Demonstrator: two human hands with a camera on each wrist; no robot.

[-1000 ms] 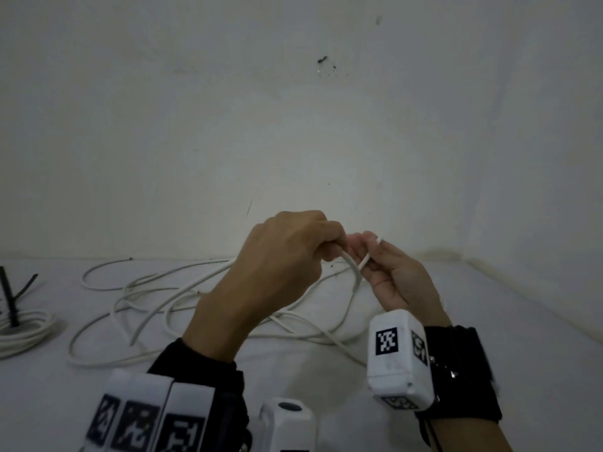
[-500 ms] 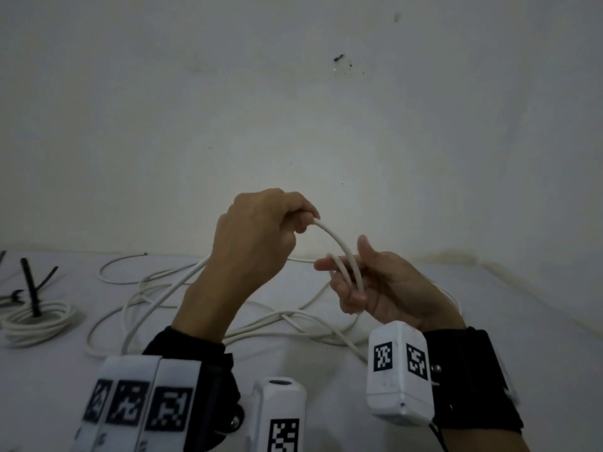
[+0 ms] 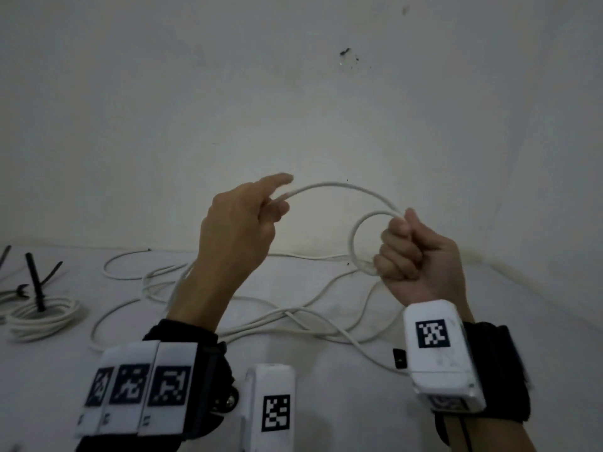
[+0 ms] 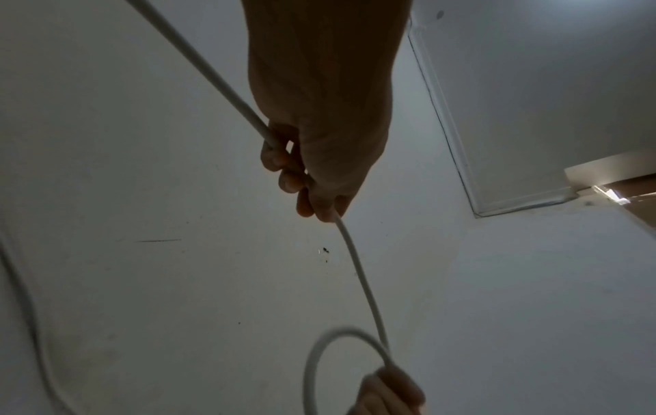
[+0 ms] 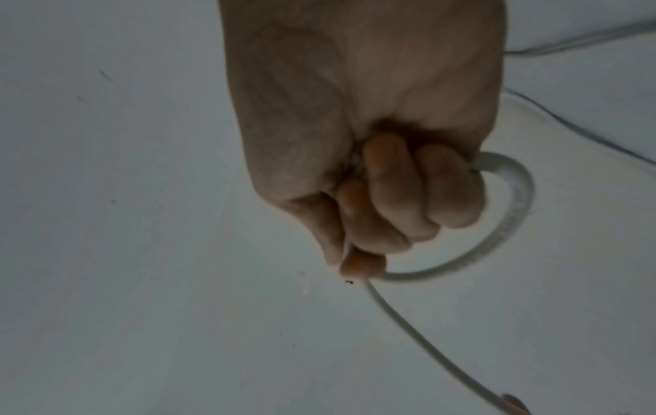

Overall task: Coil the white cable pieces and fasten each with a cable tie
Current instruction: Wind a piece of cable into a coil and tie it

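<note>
table [image 3: 326,402]: a white surface below a bare wall, loose white cable [image 3: 261,324] sprawled across its middle, uncoiled.
finished coil [image 3: 42,316]: far left on the table, one white bundle cinched with a black cable tie [image 3: 35,282]; spare black ties lie beside it.
right hand [image 3: 416,259]: fist clamped on the first small loop [image 3: 357,236], held above the table.
left hand [image 3: 243,223]: curled fingers grip the cable, forefinger out, feeding the arc.
left to do: most of the winding, then the tie.

A white counter [image 3: 326,402] meets a pale wall at the back. Loose white cable [image 3: 267,318] sprawls in tangled loops across its middle. At the left edge lies a coiled bundle [image 3: 42,316] cinched by a black cable tie [image 3: 34,278], with more black ties [image 3: 16,290] beside it.
</note>
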